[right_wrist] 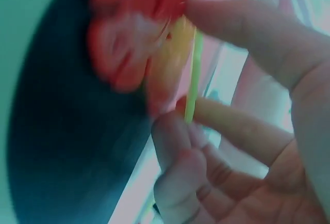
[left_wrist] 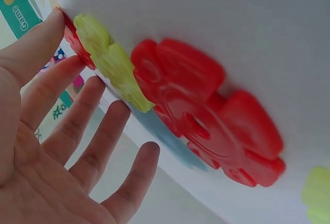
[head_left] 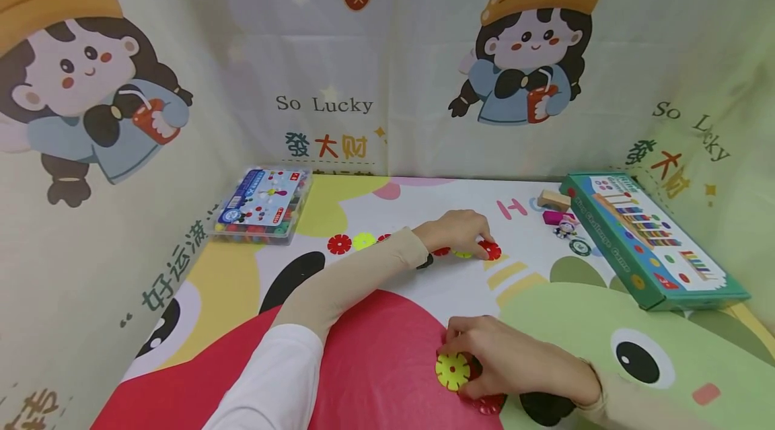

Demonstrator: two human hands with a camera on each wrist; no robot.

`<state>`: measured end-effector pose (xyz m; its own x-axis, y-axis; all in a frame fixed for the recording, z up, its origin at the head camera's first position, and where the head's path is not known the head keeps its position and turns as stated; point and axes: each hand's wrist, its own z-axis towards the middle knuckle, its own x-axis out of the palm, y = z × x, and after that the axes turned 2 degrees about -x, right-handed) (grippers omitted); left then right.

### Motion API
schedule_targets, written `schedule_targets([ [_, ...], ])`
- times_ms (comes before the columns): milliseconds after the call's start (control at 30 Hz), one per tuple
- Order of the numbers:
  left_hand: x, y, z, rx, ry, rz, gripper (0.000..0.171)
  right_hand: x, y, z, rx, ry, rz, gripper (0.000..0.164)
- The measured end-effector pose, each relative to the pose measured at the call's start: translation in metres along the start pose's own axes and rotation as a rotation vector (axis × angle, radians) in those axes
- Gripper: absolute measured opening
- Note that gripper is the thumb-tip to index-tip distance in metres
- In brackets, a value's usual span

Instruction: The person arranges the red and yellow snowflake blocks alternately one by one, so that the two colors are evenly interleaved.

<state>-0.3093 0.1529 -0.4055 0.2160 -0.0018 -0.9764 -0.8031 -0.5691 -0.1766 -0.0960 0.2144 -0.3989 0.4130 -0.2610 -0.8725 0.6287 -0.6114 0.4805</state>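
Observation:
Far out on the table, my left hand [head_left: 457,233] reaches to the right end of a row of plastic snowflake discs. Its thumb and index finger pinch a red snowflake disc [left_wrist: 75,41] at opposite edges; the other fingers are spread. Beside that disc lie a yellow disc [left_wrist: 111,61] and another red disc [left_wrist: 206,123]. The forearm hides the row's middle. Close to the front, my right hand [head_left: 505,356] holds a yellow snowflake disc [head_left: 453,371] between thumb and fingers. Under this hand show more red discs [head_left: 489,406], partly hidden; in the right wrist view they are blurred.
A clear box of small colourful parts [head_left: 260,204] stands at the back left. On the right lies a green game box [head_left: 654,241], with a wooden block [head_left: 554,200], a magenta block [head_left: 552,217] and a small figure [head_left: 566,226] beside it. Printed curtains enclose the table.

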Motion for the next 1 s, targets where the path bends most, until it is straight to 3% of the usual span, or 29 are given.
schedule_targets([
  [200,-0.001,-0.001,0.001,-0.026,0.007,-0.003,0.042,-0.013,-0.019,0.004,0.166,-0.090,-0.067,0.042],
  [400,-0.002,-0.003,-0.002,-0.023,0.012,-0.015,0.043,-0.022,-0.037,-0.001,0.219,-0.181,-0.130,0.042],
  [567,0.000,-0.002,0.000,-0.005,0.003,-0.013,0.043,-0.054,-0.083,-0.014,0.222,-0.311,-0.242,0.044],
  [700,0.000,-0.002,0.000,0.009,-0.005,0.006,0.042,-0.082,-0.128,-0.027,0.344,-0.375,-0.251,0.048],
  [833,0.000,-0.003,0.000,0.003,0.003,0.006,0.042,-0.090,-0.160,-0.030,0.442,-0.363,-0.176,0.049],
  [1000,-0.001,-0.002,0.000,-0.003,0.003,0.002,0.042,-0.080,-0.171,-0.027,0.396,-0.360,-0.207,0.043],
])
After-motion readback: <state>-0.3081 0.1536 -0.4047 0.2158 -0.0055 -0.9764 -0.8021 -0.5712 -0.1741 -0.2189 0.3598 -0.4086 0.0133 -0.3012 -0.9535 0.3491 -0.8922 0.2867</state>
